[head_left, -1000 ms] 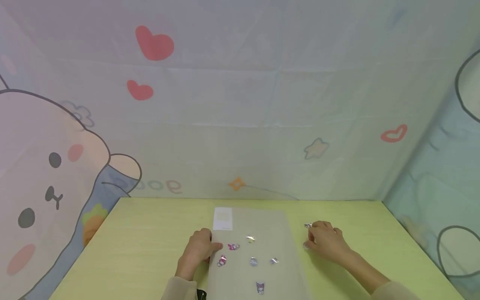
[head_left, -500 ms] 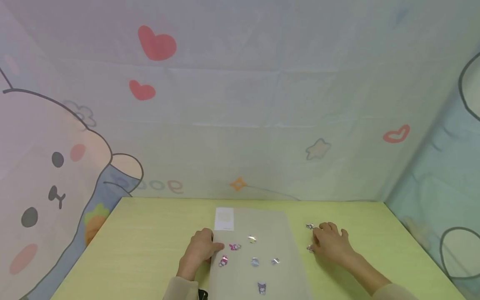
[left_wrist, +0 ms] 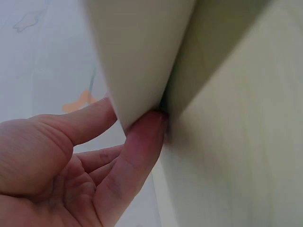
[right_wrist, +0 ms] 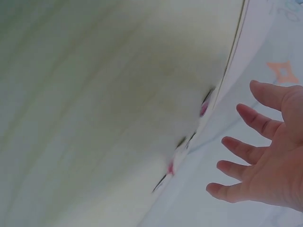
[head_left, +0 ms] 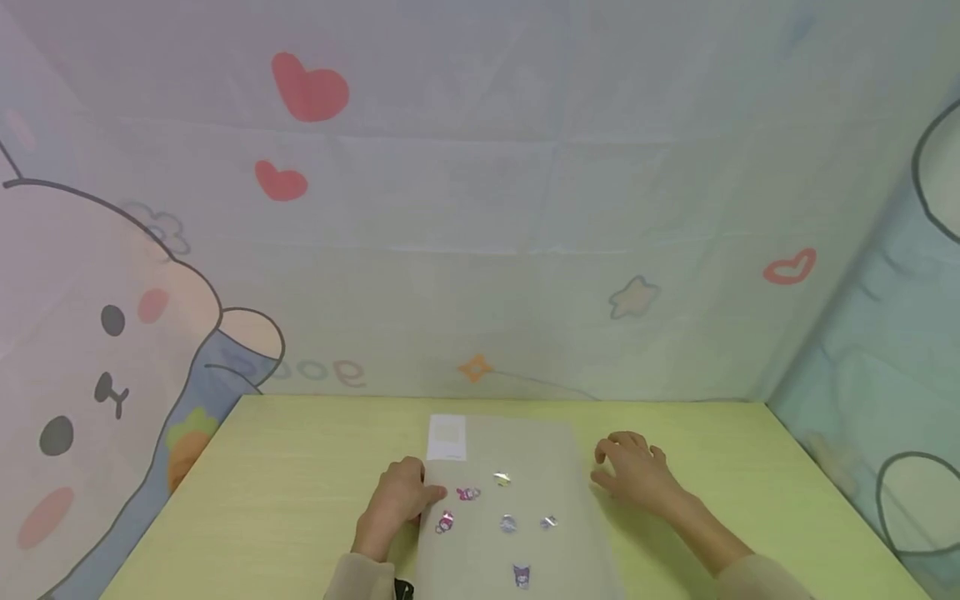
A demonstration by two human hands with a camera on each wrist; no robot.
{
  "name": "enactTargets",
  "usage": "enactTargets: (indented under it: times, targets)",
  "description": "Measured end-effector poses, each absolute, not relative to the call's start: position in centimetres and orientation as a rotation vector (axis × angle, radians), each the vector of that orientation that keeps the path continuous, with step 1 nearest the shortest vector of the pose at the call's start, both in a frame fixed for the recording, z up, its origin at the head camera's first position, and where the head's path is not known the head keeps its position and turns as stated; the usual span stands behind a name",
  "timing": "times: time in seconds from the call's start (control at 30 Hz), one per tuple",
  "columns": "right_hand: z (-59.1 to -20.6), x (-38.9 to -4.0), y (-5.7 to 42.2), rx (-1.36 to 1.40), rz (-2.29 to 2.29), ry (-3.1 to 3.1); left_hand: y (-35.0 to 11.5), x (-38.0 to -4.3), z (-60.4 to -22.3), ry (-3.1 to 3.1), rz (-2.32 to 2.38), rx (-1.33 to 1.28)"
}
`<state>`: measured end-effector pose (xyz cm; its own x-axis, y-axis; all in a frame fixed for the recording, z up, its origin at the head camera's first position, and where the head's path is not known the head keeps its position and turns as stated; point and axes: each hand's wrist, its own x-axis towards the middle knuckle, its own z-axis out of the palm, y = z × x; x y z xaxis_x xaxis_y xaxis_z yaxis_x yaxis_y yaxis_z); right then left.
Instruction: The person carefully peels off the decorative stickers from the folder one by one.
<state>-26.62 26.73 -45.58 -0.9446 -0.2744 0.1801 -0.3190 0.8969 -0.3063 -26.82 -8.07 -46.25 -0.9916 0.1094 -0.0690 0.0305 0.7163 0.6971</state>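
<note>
A pale flat slab (head_left: 540, 467), like a thin box or thick book, lies on the table. Several small shiny cartoon stickers are on its face, among them a purple one (head_left: 522, 576) and a pink one (head_left: 445, 522). My left hand (head_left: 397, 504) grips the slab's left edge, thumb above and index finger low on its side wall (left_wrist: 142, 56). Just right of the slab hovers my right hand (head_left: 636, 475); its fingers (right_wrist: 248, 151) are spread and hold nothing. Under it, small colourful pieces (right_wrist: 204, 109) stand out edge-on from the tabletop, blurred; the head view hides them.
A white label (head_left: 447, 437) marks the slab's far left corner. The pale yellow table (head_left: 315, 483) reaches back to a cartoon-printed cloth (head_left: 480, 208). A small black object (head_left: 403, 590) shows beside my left sleeve.
My right hand drew back slightly, then moved left and up toward the slab, covering the two small pieces that showed on the table. My left hand stays on the slab's edge.
</note>
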Motion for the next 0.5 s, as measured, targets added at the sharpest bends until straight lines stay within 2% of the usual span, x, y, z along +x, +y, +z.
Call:
enactTargets:
  times: [0.5]
  targets:
    - [-44.9, -28.0, 18.6, 0.631, 0.477, -2.927, -8.2, -26.8, -46.2, 2.807, 1.137, 0.113]
